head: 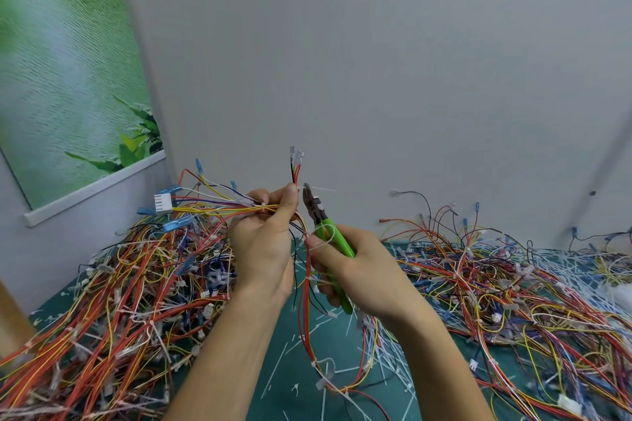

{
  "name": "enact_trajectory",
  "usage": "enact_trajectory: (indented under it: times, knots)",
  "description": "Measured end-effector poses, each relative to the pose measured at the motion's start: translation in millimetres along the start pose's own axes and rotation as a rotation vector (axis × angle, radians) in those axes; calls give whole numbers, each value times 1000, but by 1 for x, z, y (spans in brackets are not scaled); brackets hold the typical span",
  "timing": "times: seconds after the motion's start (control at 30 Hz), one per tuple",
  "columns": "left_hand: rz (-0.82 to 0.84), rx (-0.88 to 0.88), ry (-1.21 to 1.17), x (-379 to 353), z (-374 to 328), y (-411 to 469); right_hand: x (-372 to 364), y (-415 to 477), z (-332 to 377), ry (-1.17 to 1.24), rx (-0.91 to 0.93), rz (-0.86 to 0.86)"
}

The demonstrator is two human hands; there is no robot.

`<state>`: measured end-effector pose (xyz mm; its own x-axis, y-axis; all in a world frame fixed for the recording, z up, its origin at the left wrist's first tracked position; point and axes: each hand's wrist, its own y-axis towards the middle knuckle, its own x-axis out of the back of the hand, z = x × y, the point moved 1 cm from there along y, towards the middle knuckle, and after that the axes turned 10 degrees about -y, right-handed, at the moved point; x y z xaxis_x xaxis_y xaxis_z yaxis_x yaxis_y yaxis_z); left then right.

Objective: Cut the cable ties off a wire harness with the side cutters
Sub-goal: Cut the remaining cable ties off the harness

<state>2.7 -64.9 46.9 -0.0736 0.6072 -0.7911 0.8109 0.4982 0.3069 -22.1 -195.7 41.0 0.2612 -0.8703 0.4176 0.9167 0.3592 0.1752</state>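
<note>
Head view, item list.

1. Wire harness: centre of frame, lifted clear of the green mat. Main bundle lies roughly level and points to the middle left, ending in a white connector. A short branch stands upright above the thumb and ends in clear terminals. The remainder hangs down between the forearms toward lower centre.
2. Left hand: fingers and thumb curled tight round the harness at the fork, probably to steady the upright branch and present its tie to the blades.
3. Cable tie: white, on the upright branch just above the thumb tip, its tail pointing right.
4. Side cutters: green handles, long axis steeply diagonal, nose up and slightly left at the tie, handles running down-right.
5. Right hand: wrapped round both handles. Whether the blades are apart or together cannot be told.
6. Loose wire heaps, lower left and right, flank the mat.
7. Cut tie scraps: scattered on the mat, lower centre.
</note>
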Motion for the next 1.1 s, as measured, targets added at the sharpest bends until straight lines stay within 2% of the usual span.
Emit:
enact_trajectory:
  times: [0.27, 0.47, 0.8, 1.1]
  knots:
    - [32, -78, 155, 1, 8, -5, 4, -5, 7, -17, -38, 57]
    - [5, -76, 153, 1, 7, -3, 5, -6, 9, -23, -41, 96]
    - [4, -38, 118, 2, 7, -2, -1, -5, 8, 57, -86, 15]
    - [137, -97, 228, -1, 3, -7, 11, -10, 12, 126, -122, 116]
